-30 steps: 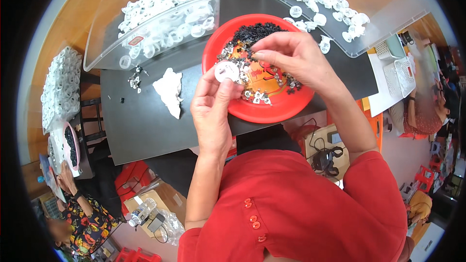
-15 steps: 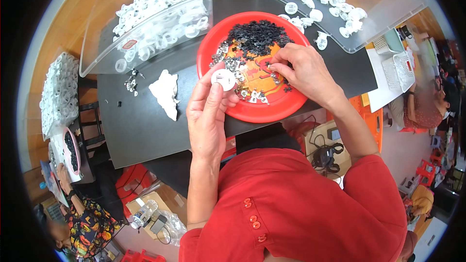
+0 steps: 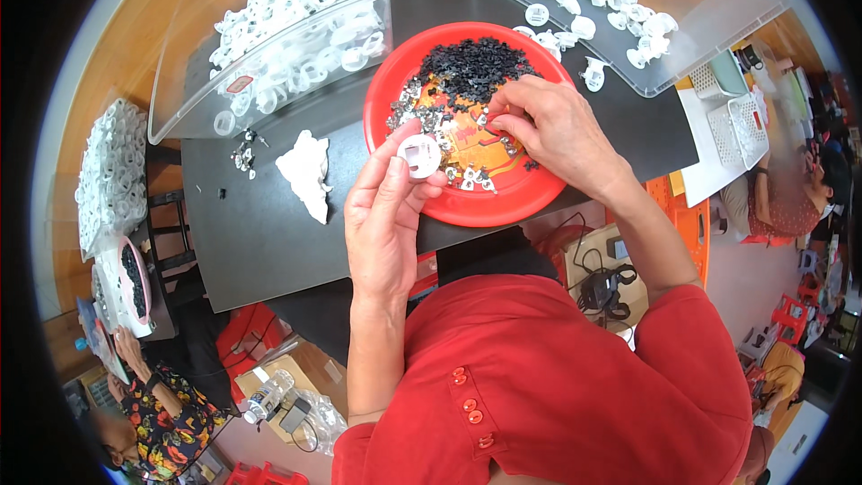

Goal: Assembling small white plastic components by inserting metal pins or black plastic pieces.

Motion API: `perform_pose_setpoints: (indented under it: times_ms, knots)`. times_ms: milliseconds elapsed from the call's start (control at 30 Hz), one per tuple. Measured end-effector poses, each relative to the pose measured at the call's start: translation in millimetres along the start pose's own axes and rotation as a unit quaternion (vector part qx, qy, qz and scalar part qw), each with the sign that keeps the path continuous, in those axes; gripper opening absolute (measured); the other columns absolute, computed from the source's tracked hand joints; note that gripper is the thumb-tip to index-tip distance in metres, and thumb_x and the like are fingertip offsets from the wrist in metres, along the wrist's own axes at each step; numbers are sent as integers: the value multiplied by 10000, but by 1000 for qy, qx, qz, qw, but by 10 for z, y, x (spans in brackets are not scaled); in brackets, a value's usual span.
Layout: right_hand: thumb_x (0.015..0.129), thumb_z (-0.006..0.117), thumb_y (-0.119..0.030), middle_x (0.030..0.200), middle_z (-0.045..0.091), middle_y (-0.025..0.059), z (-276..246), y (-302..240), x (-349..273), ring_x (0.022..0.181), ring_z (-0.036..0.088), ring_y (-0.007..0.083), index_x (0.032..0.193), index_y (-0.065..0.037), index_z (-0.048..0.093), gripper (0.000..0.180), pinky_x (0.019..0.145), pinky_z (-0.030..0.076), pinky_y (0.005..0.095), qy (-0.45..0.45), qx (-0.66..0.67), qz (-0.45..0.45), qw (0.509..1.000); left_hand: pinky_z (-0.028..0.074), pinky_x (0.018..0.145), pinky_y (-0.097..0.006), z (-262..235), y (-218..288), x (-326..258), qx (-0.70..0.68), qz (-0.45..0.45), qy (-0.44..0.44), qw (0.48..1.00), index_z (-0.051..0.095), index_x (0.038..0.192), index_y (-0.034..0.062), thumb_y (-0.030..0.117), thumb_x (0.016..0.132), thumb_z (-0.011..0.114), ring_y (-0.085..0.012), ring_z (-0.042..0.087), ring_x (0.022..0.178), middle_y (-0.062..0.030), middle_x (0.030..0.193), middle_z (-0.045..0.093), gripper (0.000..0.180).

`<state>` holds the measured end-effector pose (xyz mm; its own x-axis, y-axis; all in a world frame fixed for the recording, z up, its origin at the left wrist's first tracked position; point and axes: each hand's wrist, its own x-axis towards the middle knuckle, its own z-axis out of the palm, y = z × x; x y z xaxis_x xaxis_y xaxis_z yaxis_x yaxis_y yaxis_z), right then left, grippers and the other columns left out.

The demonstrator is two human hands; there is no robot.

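Observation:
Between the thumb and fingers of my left hand (image 3: 386,207) is a round white plastic part (image 3: 418,156) with a small square recess in its middle, held over the near left side of a red round tray (image 3: 503,211). My right hand (image 3: 561,139) hovers over the tray's right half with thumb and fingertips pinched together; what they hold, if anything, is too small to make out. Within the tray lie a heap of small black pieces (image 3: 476,67) at the far side and small shiny metal pieces (image 3: 409,108) at the left.
A clear bin (image 3: 382,0) full of round white parts stands at the far left, and another clear bin (image 3: 646,90) with fewer lies at the far right. White crumpled cloth (image 3: 305,171) rests on the black table (image 3: 242,251). A co-worker in a flowered top (image 3: 175,422) sits at the lower left.
The white part in my left hand has turned, so its square recess shows more plainly. My right hand has shifted slightly left over the tray.

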<state>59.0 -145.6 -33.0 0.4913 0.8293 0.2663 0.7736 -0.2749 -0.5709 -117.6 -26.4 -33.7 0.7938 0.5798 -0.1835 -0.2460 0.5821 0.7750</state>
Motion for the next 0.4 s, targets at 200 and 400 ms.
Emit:
perform_pose_setpoints:
  times_ms: [200, 400]
  knots:
    - [793, 604, -131, 775, 605, 81, 93, 59, 28, 765, 598, 273, 818, -65, 649, 83, 679, 430, 396, -12, -29, -53, 998, 510, 768, -251, 11, 12, -12, 25, -1, -21, 999, 437, 1308, -40, 126, 936, 519, -134, 614, 844, -109, 1079, 601, 416]
    - [805, 596, -134, 766, 597, 85, 116, 46, 32, 757, 596, 275, 828, -64, 650, 91, 691, 423, 404, -20, -39, -40, 998, 500, 807, -258, -127, -40, 17, -54, -6, -34, 998, 265, 1425, 29, 131, 924, 548, -153, 616, 884, -121, 1101, 598, 584]
